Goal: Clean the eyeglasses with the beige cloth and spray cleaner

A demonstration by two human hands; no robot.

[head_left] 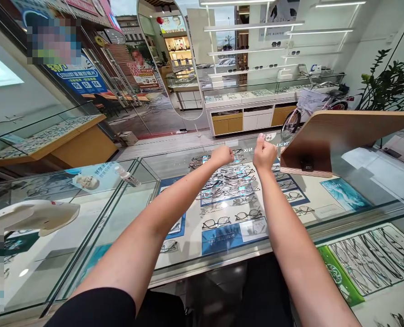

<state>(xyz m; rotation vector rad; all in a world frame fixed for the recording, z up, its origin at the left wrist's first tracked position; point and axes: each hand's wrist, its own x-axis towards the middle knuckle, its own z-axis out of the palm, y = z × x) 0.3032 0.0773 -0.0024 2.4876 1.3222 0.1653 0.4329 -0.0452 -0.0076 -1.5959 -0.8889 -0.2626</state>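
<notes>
Eyeglasses [231,179] sit in a dense cluster of frames at the display counter [215,265], between my forearms and just below my fists as seen from the head; glare on the glass makes single frames hard to split. My left hand [222,155]: fingers fully curled into a fist at the far left edge of the cluster; fingertips tucked out of sight, can't tell if anything is inside or if the knuckles touch the glass. My right hand [265,153]: also balled up, thumb sticking up, just right of the cluster; palm side hidden, so same answer on contents and contact. It covers the middle of the white lettering on the glass; only "XIN" and "TICAL" read. Left forearm blocks part of the blue tray on that side. Nearer me, two dark-rimmed pairs [216,222] in a row, then a blue card [222,235], print too small. Right of my right hand: tilted wooden panel [311,145], cut off by the frame edge, and a teal leaflet [345,194]. Lower right: tray of glasses [375,259]. Left: small white bottle [127,176]. Patches upper left and far left are pixelated, unreadable.
</notes>
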